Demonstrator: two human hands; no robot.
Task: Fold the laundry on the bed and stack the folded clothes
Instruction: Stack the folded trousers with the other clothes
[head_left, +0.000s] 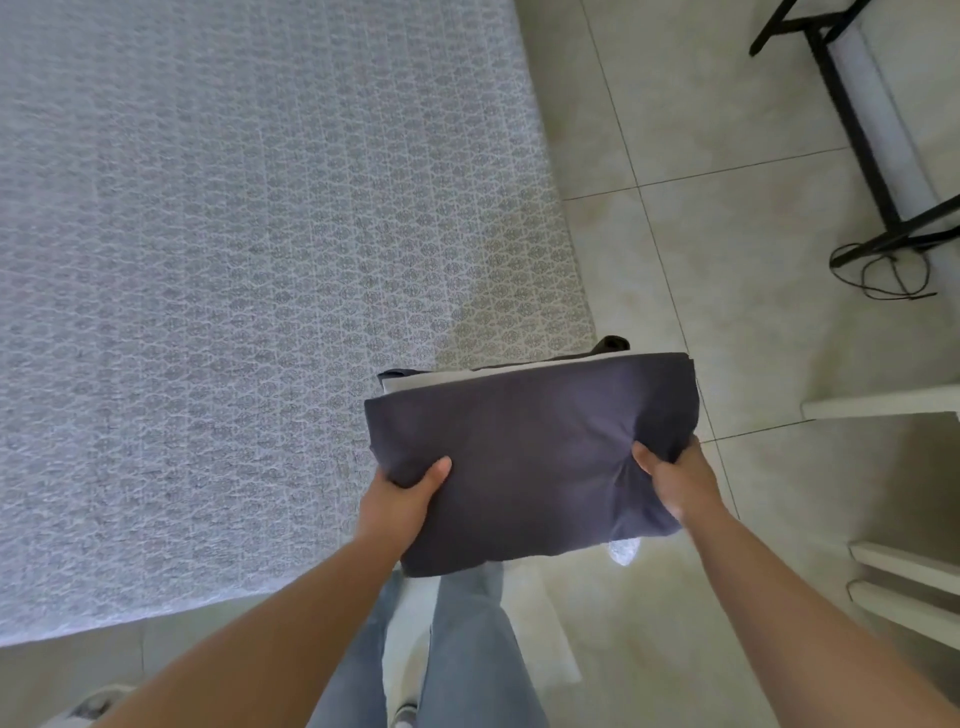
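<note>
Seen from the wearer's head, looking down: two bare forearms reach forward over jeans-clad legs. The left hand and right hand each grip a near corner of a stack of folded clothes, thumbs on top, held in the air beside the bed's corner. A dark navy garment tops it; pale and dark layers peek out behind. It looks soft, light and floppy, best supported from underneath. Beyond lies the patterned bedspread.

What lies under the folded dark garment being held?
Under the dark garment, edges of a white piece and another dark piece show; the rest is covered.
</note>
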